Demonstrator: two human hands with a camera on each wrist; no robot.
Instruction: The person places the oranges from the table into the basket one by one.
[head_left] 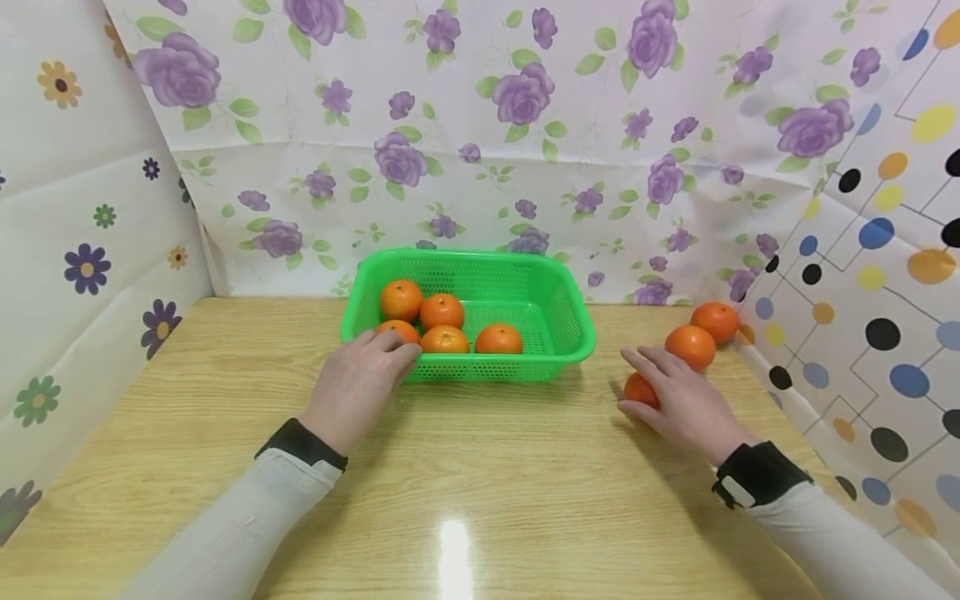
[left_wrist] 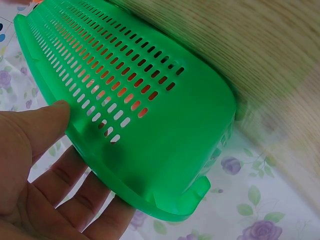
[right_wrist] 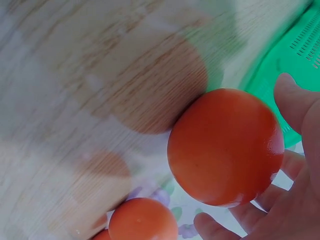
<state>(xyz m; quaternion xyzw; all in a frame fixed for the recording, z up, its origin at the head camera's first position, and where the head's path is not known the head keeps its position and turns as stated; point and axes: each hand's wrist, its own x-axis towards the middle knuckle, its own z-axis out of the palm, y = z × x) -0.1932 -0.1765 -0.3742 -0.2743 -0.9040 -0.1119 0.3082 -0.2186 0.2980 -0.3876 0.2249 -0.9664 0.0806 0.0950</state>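
Note:
A green plastic basket with perforated walls stands at the back of the table, several oranges in its left and middle part. My left hand grips its front rim near the left corner. In the left wrist view, the thumb lies on the outer side and the fingers pass behind the rim. To the right of the basket, my right hand reaches over an orange on the table, fingers spread around it. The right wrist view shows the thumb apart from that orange; whether the other fingers touch it I cannot tell.
Two more oranges sit beyond the right hand, near the right wall. A flowered cloth hangs behind the basket. Patterned sheets close off both sides of the wooden table.

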